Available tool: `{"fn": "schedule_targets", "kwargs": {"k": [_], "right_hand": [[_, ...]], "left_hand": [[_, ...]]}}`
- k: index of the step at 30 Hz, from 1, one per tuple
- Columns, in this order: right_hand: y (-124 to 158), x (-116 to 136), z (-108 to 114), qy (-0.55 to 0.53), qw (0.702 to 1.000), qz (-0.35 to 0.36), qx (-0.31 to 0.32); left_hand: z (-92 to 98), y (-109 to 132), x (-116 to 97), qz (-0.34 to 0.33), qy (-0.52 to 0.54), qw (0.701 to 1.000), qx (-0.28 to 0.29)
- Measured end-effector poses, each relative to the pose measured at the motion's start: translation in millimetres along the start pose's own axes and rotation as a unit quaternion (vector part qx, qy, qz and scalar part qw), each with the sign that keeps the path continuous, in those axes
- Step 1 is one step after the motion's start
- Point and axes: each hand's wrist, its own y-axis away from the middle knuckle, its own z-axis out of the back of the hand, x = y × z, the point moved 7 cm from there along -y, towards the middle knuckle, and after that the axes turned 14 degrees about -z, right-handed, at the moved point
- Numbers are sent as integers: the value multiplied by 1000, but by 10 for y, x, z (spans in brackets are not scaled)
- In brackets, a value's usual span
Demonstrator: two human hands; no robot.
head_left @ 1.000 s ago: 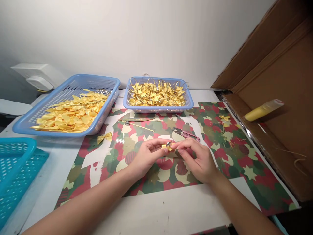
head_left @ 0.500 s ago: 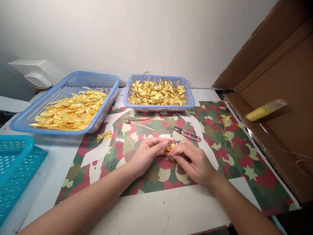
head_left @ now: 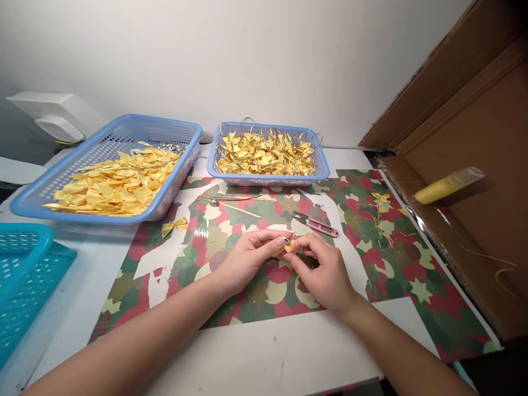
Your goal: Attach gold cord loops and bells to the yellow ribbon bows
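Note:
Between my two hands is a small yellow ribbon bow [head_left: 288,247] with a silver bell [head_left: 287,240] at its middle. My left hand [head_left: 256,254] pinches it from the left, thumb beside the bell. From the right, the thumb and forefinger of my right hand [head_left: 324,268] close on the bow's other side. Just beyond my hands lie pink-handled thread snips [head_left: 317,224]. Another yellow bow [head_left: 174,226] rests to the left, and a loose silver bell [head_left: 213,202] lies near some gold cords [head_left: 239,209].
A blue basket [head_left: 82,219] of yellow bows and bells stands back left, and a second blue basket [head_left: 268,180] of corded bows behind my hands. A teal basket [head_left: 45,258] is at the left edge. Cardboard [head_left: 466,137] walls the right side, with a yellow-filled tube [head_left: 447,185].
My right fingers have shifted on the bow, spreading slightly around its right side. More of the bow and bell shows now. The camera view has moved slightly.

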Motion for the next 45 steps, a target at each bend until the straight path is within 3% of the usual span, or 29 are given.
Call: {"fn": "schedule_targets", "kwargs": {"k": [6,14,18,22,25,30,35,41,45], "right_hand": [[-34,-52,34,-48,998,-32,27],[-34,61,103,-5,996,86,27],[-60,-122,196,-125,991,-13,51],[-145,-233,312,-298,950,-86,39],[-220,-243,317,-370,920,-121,49],[-278,-318,300,-384,903,-185,59],[-318,-360,276,-387,895,-211,66],[-321,-430,172,-470,833,-279,86],[-318,-473,140,-478,829,-275,97]], "left_hand": [[34,-11,15,-4,31,999,-26],[17,-24,10,4,66,998,-18],[12,6,-31,-15,23,1000,-12],[-56,64,-93,-34,-32,999,6],[-94,99,-81,-14,-31,999,12],[-114,125,9,43,-12,998,42],[-163,146,42,50,7,994,102],[-210,205,66,82,-23,987,138],[-246,225,61,84,-43,982,163]]}}
